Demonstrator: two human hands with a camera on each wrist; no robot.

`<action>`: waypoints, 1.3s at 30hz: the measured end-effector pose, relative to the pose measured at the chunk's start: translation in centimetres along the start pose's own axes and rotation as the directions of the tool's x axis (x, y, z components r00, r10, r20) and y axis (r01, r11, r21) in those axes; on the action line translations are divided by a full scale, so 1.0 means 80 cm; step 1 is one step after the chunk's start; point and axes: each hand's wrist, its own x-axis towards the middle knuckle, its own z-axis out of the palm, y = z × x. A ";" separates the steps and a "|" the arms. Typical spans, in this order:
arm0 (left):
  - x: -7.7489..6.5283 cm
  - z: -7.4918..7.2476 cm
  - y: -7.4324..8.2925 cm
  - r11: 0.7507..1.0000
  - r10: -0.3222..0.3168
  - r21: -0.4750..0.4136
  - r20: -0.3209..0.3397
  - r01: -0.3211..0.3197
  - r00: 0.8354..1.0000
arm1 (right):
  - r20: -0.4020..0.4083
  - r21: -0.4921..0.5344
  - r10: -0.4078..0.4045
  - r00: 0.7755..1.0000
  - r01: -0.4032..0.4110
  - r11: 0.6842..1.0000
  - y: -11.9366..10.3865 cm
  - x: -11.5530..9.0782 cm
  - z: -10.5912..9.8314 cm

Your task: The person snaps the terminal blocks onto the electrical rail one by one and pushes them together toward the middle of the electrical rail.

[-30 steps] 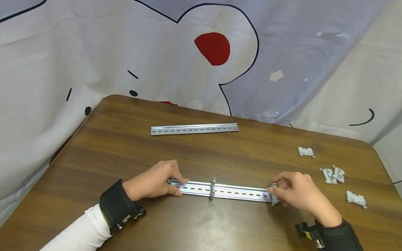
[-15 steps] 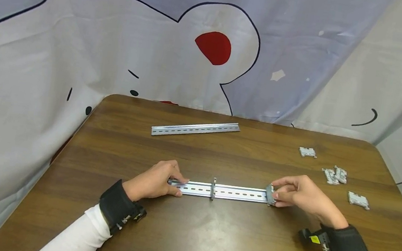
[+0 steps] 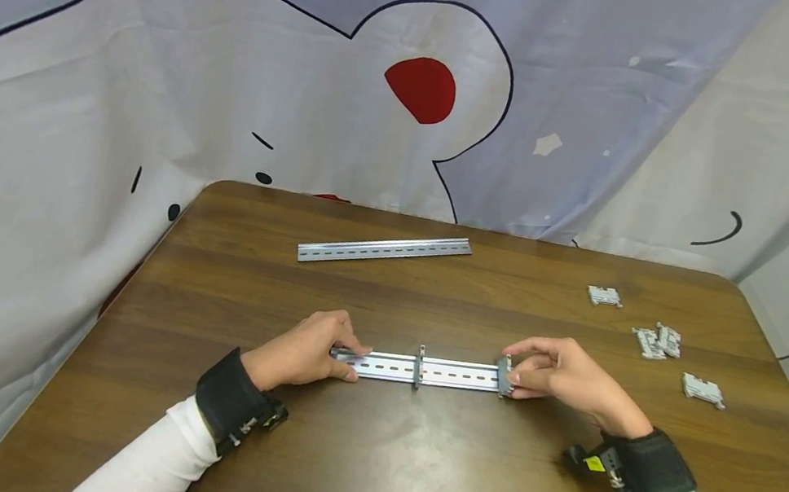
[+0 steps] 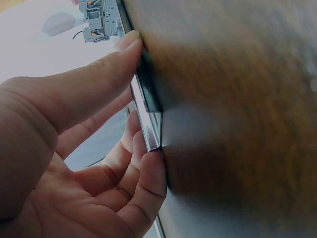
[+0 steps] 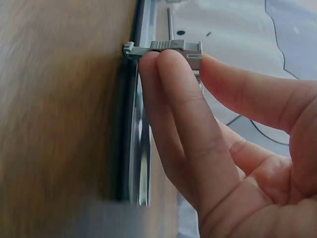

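A slotted silver DIN rail [image 3: 463, 376] lies crosswise on the table. My left hand [image 3: 310, 355] grips its left end between thumb and fingers; the left wrist view shows the rail's cut end [image 4: 151, 124] against the fingers. One thin grey terminal block [image 3: 419, 366] stands upright across the rail near its middle. To the right, my right hand [image 3: 556, 373] pinches another grey terminal block [image 3: 504, 377], set across the rail. In the right wrist view this block's clip foot [image 5: 130, 49] sits at the rail edge, and bare rail runs on beneath the fingers.
A second DIN rail [image 3: 385, 251] lies at a slant farther back. Several loose terminal blocks lie at the right, one [image 3: 604, 296] at the back, two touching [image 3: 649, 344], another [image 3: 703, 390] nearer. A printed cloth [image 3: 237, 79] hangs behind the table [image 3: 369, 456].
My right hand has brought its terminal block leftward along the rail from the right end, and the block now stands closer to the middle one. The left hand stays in place.
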 end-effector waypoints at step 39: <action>-0.001 0.000 0.000 1.000 -0.018 -0.005 -0.001 0.018 1.000 | 0.042 0.146 -0.037 0.998 0.031 0.989 -0.029 0.065 0.105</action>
